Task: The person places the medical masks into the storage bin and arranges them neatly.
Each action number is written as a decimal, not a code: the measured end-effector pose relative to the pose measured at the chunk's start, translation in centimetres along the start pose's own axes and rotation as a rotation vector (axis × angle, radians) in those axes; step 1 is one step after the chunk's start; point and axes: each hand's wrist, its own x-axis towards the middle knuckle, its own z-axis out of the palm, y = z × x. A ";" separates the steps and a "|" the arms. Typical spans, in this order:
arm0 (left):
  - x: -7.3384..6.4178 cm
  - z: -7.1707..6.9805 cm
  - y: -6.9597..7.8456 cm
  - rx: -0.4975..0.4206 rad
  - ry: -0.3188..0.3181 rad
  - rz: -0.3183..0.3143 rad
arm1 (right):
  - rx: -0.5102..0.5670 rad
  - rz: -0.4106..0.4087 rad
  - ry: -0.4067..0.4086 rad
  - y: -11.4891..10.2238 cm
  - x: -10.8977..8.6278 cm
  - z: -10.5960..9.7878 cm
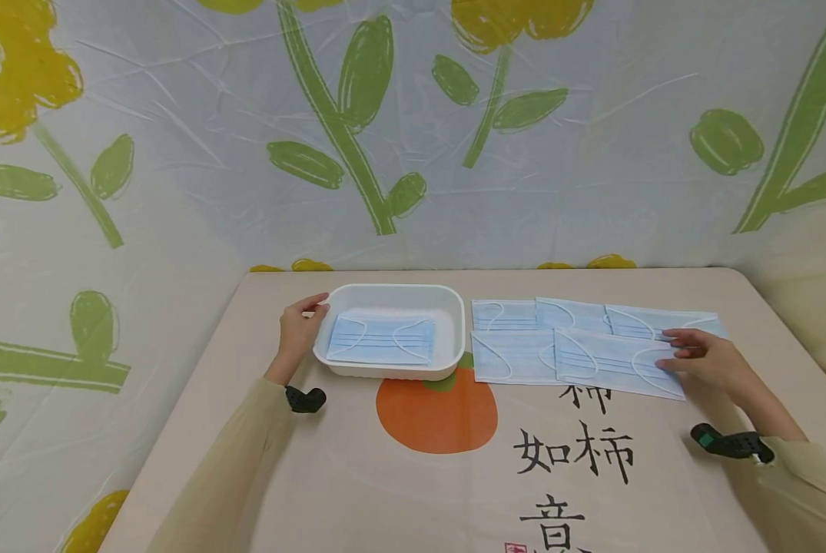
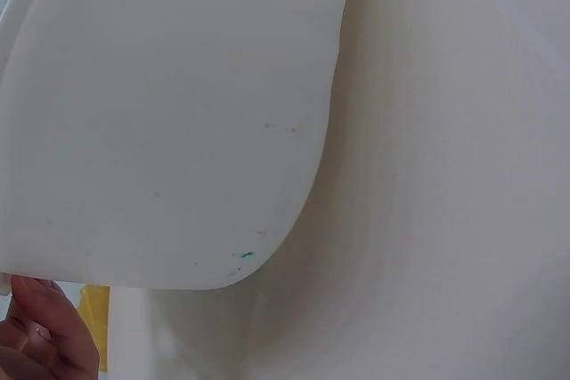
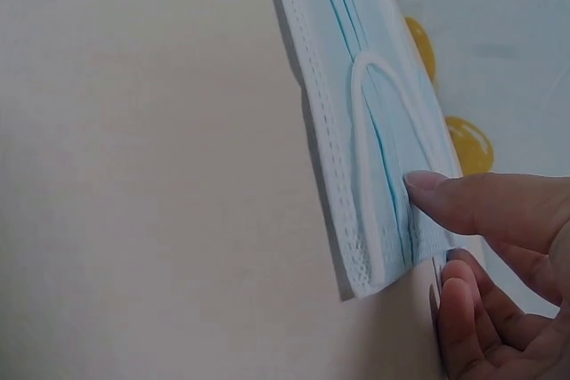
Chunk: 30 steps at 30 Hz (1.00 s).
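My left hand (image 1: pixel 298 330) pinches the left rim of a white plastic tray (image 1: pixel 449 322); in the left wrist view the tray's pale outer wall (image 2: pixel 169 131) fills much of the picture, with the fingers (image 2: pixel 53 322) at its corner. Inside the tray lies a light blue face mask (image 1: pixel 381 339) with white ear loops. To the right, my right hand (image 1: pixel 713 364) pinches the right end of another face mask (image 1: pixel 616 361) in the front row. The right wrist view has the thumb (image 3: pixel 490 209) on top of this mask (image 3: pixel 334 144) and the other fingers below its end.
More blue masks (image 1: pixel 505 357) lie overlapping in two rows, right beside the tray. The tablecloth (image 1: pixel 343 476) bears a printed orange persimmon (image 1: pixel 436 415) and black characters (image 1: pixel 572 453). A flower-patterned cloth (image 1: pixel 523 192) hangs behind the table.
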 end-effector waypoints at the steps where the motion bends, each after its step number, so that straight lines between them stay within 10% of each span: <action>1: 0.0 0.0 0.0 -0.002 0.000 -0.002 | -0.001 0.003 -0.003 0.0 0.0 0.0; 30: -0.1 0.0 0.0 0.001 0.004 -0.003 | 0.014 0.019 0.037 0.0 -0.8 -0.3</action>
